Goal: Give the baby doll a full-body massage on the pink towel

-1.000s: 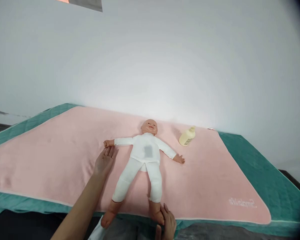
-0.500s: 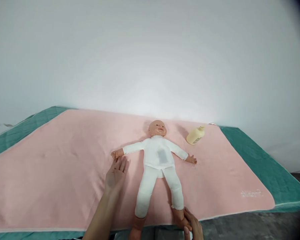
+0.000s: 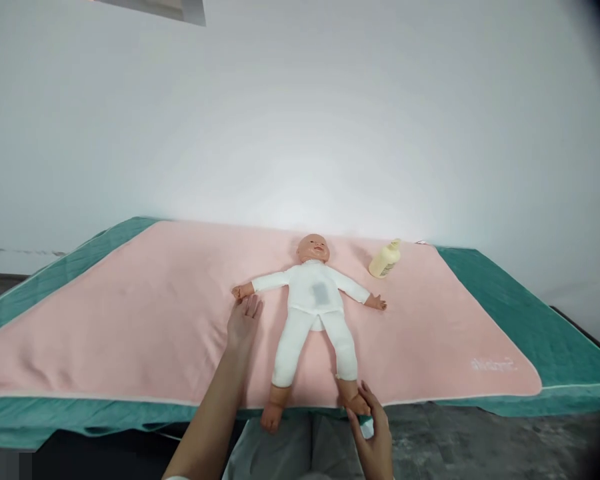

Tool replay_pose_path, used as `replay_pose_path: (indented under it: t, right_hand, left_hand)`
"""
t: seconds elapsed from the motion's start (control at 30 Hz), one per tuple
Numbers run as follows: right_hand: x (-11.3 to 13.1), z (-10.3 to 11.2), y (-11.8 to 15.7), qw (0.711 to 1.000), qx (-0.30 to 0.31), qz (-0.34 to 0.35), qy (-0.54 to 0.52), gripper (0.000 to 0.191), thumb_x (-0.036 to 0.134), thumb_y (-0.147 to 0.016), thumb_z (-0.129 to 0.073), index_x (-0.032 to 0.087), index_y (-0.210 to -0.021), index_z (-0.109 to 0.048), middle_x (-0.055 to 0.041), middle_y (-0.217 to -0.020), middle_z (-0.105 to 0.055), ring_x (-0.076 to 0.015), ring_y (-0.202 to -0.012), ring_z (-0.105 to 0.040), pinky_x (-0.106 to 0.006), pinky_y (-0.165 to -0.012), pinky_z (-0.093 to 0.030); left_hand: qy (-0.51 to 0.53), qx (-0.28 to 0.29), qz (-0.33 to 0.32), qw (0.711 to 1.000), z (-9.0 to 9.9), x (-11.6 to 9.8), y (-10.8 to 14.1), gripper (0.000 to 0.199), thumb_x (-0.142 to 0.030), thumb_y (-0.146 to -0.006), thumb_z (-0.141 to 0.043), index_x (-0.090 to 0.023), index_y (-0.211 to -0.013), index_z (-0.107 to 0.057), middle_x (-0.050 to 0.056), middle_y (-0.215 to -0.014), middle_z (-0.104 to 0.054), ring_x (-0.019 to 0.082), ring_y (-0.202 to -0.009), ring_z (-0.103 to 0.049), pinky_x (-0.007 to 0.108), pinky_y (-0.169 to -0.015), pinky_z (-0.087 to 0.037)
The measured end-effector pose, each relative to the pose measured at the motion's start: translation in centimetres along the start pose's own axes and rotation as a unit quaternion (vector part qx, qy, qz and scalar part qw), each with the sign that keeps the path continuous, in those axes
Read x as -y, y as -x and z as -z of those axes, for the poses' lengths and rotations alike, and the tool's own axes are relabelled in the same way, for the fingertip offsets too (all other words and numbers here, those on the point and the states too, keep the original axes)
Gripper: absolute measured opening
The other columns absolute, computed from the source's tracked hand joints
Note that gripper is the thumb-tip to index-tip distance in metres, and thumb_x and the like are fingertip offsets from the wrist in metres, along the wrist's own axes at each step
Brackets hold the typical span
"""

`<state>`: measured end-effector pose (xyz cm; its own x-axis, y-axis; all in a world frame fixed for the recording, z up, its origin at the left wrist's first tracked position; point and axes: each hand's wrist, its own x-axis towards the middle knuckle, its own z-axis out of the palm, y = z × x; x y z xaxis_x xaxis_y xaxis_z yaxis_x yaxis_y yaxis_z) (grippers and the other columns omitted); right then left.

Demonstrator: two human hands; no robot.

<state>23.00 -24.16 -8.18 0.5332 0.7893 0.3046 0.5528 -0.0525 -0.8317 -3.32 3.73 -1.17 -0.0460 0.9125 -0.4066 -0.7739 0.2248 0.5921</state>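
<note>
A baby doll (image 3: 316,290) in a white top and trousers lies on its back, arms and legs spread, with a grey patch on its belly. My left hand (image 3: 243,323) rests palm up beside the doll's arm. Its fingers are stretched out, and the tips reach the doll's hand at the left, apparently touching it. At the near edge, my right hand (image 3: 373,430) has its thumb and fingers around the doll's foot on the right. The doll's other foot hangs just over the edge.
A pale yellow pump bottle (image 3: 385,260) stands to the right of the doll's head. Under both lies a pink mat (image 3: 155,320) on a green padded cover (image 3: 510,307). A white wall (image 3: 300,120) rises behind. My legs (image 3: 285,450) are below the near edge.
The camera view has tilted up, so more of the near edge and my legs show. Both hands keep about the same places by the doll; the doll lies as before.
</note>
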Motion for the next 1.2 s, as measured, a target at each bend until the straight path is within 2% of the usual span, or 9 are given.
replay_pose_path:
  t: [0.1, 0.23, 0.4, 0.57, 0.77, 0.87, 1.0, 1.13, 1.2]
  right_hand:
    - [0.1, 0.2, -0.4, 1.0, 0.007, -0.001, -0.004, 0.052, 0.05, -0.083, -0.064, 0.016, -0.122, -0.06, -0.017, -0.128, -0.062, -0.0341, -0.116, -0.06, -0.05, -0.091, -0.052]
    - [0.4, -0.1, -1.0, 1.0, -0.003, 0.013, -0.016, 0.054, 0.054, -0.08, -0.065, 0.014, -0.117, -0.063, -0.0166, -0.118, -0.067, -0.0326, -0.108, -0.063, -0.048, -0.089, -0.052]
    - [0.6, -0.6, -1.2, 0.999, -0.033, -0.009, -0.033, 0.052, 0.052, -0.08, -0.062, 0.014, -0.116, -0.062, -0.0156, -0.113, -0.069, -0.0305, -0.102, -0.066, -0.042, -0.085, -0.053]
    - [1.7, -0.3, -1.6, 0.996, -0.063, -0.024, -0.056, 0.051, 0.048, -0.083, -0.059, 0.014, -0.121, -0.058, -0.0161, -0.117, -0.067, -0.0293, -0.103, -0.065, -0.038, -0.082, -0.053]
    - [4.0, 0.5, -2.4, 0.993, -0.08, 0.02, -0.082, 0.045, 0.041, -0.092, -0.047, 0.014, -0.129, -0.051, -0.0187, -0.127, -0.059, -0.0277, -0.117, -0.058, -0.039, -0.089, -0.051]
    - [5.2, 1.0, -3.1, 0.989, -0.108, 0.064, -0.079, 0.043, 0.037, -0.093, -0.047, 0.016, -0.131, -0.049, -0.0192, -0.13, -0.055, -0.0283, -0.122, -0.054, -0.041, -0.091, -0.051]
    - [6.3, 1.7, -4.6, 0.983, -0.125, 0.12, -0.059, 0.042, 0.032, -0.095, -0.046, 0.017, -0.135, -0.045, -0.019, -0.133, -0.051, -0.0288, -0.126, -0.051, -0.045, -0.094, -0.051]
    - [7.7, 2.0, -6.7, 0.97, -0.119, 0.209, -0.036, 0.044, 0.021, -0.096, -0.044, 0.021, -0.14, -0.041, -0.0173, -0.135, -0.048, -0.0269, -0.129, -0.049, -0.047, -0.093, -0.054]
    - [8.8, 2.1, -8.0, 0.959, -0.124, 0.253, -0.027, 0.046, 0.017, -0.096, -0.044, 0.024, -0.141, -0.04, -0.0159, -0.135, -0.048, -0.0254, -0.128, -0.05, -0.048, -0.096, -0.053]
  left_hand:
    - [0.019, -0.029, -0.041, 0.999, -0.9, 0.0, 0.8, 0.028, -0.017, -0.092, -0.049, -0.03, -0.111, -0.064, 0.006, -0.12, -0.062, 0.018, -0.115, -0.06, 0.034, -0.097, -0.054]
    - [0.027, -0.05, -0.052, 0.997, -1.7, -0.4, 1.4, 0.021, -0.017, -0.093, -0.047, -0.024, -0.104, -0.064, 0.008, -0.122, -0.061, 0.018, -0.111, -0.062, 0.036, -0.092, -0.056]
    - [0.02, -0.109, -0.092, 0.99, -3.0, -0.9, 0.3, 0.015, -0.018, -0.09, -0.057, -0.021, -0.103, -0.064, 0.01, -0.11, -0.066, 0.02, -0.107, -0.064, 0.031, -0.086, -0.057]
    - [0.005, -0.166, -0.139, 0.976, -4.3, -0.9, -1.0, 0.015, -0.018, -0.09, -0.058, -0.017, -0.105, -0.063, 0.012, -0.113, -0.067, 0.021, -0.111, -0.063, 0.028, -0.084, -0.057]
    - [-0.03, -0.156, -0.138, 0.978, -4.4, -1.3, -1.2, 0.008, -0.015, -0.088, -0.061, -0.015, -0.095, -0.064, 0.015, -0.108, -0.068, 0.023, -0.109, -0.065, 0.03, -0.087, -0.056]
    - [-0.056, -0.143, -0.179, 0.972, -4.4, -1.2, -0.7, 0.007, -0.017, -0.087, -0.063, -0.012, -0.091, -0.064, 0.016, -0.102, -0.069, 0.023, -0.104, -0.067, 0.034, -0.092, -0.053]
    - [-0.105, -0.136, -0.278, 0.945, -5.3, -0.8, 0.7, 0.021, -0.019, -0.081, -0.07, -0.013, -0.1, -0.064, 0.012, -0.106, -0.069, 0.02, -0.106, -0.065, 0.032, -0.098, -0.049]
    - [-0.197, -0.07, -0.348, 0.914, -7.7, -0.3, 3.1, 0.026, -0.02, -0.074, -0.075, -0.016, -0.099, -0.068, 0.008, -0.104, -0.07, 0.02, -0.103, -0.065, 0.032, -0.098, -0.048]
    - [-0.35, -0.019, -0.417, 0.839, -9.0, 0.1, 4.4, 0.027, -0.027, -0.08, -0.068, -0.018, -0.106, -0.067, 0.007, -0.109, -0.07, 0.021, -0.104, -0.065, 0.033, -0.097, -0.048]
